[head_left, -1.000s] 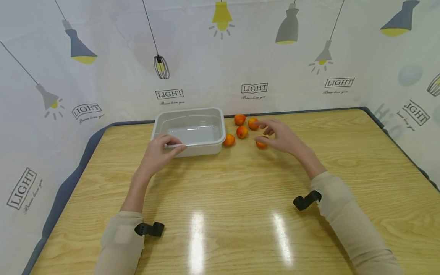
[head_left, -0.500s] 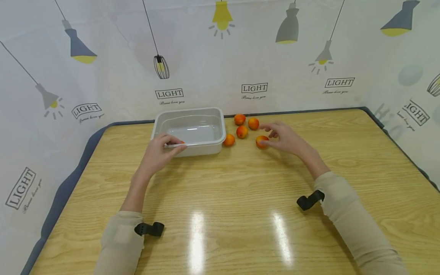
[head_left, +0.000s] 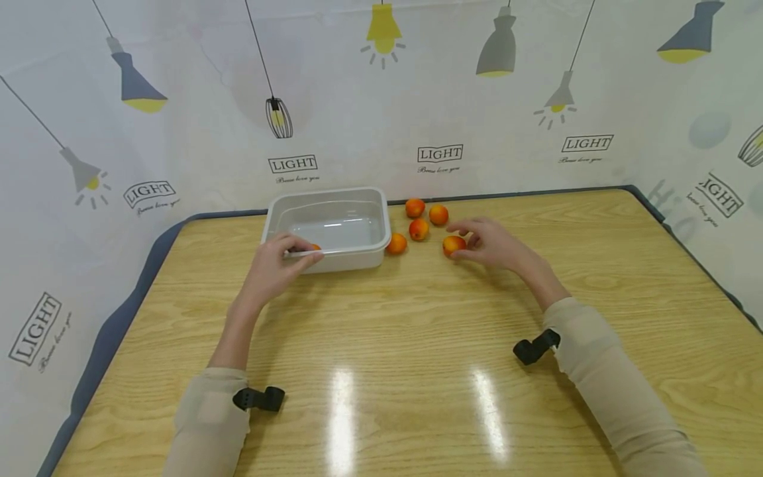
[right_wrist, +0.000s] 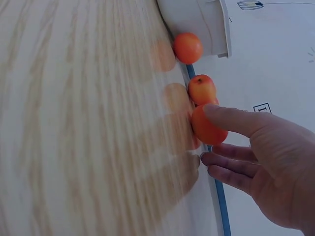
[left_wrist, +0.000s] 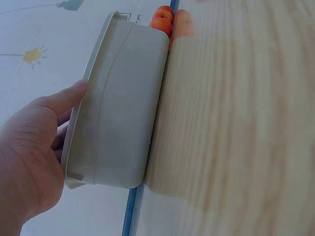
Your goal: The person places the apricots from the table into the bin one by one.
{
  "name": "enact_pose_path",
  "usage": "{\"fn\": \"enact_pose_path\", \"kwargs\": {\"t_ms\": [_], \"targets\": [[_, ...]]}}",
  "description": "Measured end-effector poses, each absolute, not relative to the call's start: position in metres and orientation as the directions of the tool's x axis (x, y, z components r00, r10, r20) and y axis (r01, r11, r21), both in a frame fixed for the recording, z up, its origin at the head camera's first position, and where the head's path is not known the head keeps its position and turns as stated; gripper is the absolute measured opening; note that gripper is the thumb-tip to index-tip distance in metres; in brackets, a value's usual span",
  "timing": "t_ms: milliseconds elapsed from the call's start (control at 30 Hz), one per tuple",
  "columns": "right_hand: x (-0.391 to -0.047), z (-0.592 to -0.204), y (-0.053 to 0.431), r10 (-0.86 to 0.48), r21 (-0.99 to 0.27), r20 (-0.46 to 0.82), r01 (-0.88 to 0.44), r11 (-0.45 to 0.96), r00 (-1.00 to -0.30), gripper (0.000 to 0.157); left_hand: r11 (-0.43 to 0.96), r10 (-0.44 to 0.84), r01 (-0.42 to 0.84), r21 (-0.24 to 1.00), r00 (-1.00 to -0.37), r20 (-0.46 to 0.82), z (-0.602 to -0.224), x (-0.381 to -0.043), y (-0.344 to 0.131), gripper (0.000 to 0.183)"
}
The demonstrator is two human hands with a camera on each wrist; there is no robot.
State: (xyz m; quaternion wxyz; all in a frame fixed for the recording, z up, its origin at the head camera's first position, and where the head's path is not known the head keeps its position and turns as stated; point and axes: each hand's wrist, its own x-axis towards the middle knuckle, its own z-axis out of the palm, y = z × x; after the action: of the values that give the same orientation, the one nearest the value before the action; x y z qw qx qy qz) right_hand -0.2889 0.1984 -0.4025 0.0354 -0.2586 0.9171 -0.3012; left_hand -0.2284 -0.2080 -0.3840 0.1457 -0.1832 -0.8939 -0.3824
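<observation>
My left hand [head_left: 275,268] pinches the near rim of a light grey plastic basin [head_left: 357,257]; in the left wrist view the thumb [left_wrist: 74,94] lies outside the wall and the fingers behind the rim. A bit of orange [head_left: 316,247] shows inside the basin beside those fingers. My right hand [head_left: 490,244] is at the nearest orange-red round fruit [head_left: 453,246] on the table. In the right wrist view its thumb [right_wrist: 229,118] overlaps this fruit, while the other fingers extend beyond it, spread away from the thumb.
Several more orange-red fruits lie between basin and right hand: one by the basin's corner [head_left: 396,244], one in the middle [head_left: 419,229], others at the back [head_left: 415,207]. The wooden table [head_left: 405,344] ends at a wall hanging [head_left: 357,119] printed with lamps.
The right hand first drew back slightly to the right, then lowered its fingers toward the nearest fruit. The orange bit inside the basin has come into view. The left hand stays on the rim.
</observation>
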Motion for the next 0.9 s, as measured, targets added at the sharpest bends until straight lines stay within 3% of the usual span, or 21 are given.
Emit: {"fn": "enact_pose_path", "kwargs": {"t_ms": [533,900], "targets": [[-0.291,-0.400,0.195,-0.530,-0.566,0.035,-0.454,0.688,-0.847,0.043,0.647,0.216,0.431,0.629,-0.895,0.392,-0.385,-0.229,-0.209,0.021],[-0.288,-0.391,0.190,-0.485,-0.618,0.136,-0.457,0.640,-0.864,0.044,0.644,0.210,0.428,0.634,-0.896,0.391,-0.384,-0.228,-0.209,0.021]]}}
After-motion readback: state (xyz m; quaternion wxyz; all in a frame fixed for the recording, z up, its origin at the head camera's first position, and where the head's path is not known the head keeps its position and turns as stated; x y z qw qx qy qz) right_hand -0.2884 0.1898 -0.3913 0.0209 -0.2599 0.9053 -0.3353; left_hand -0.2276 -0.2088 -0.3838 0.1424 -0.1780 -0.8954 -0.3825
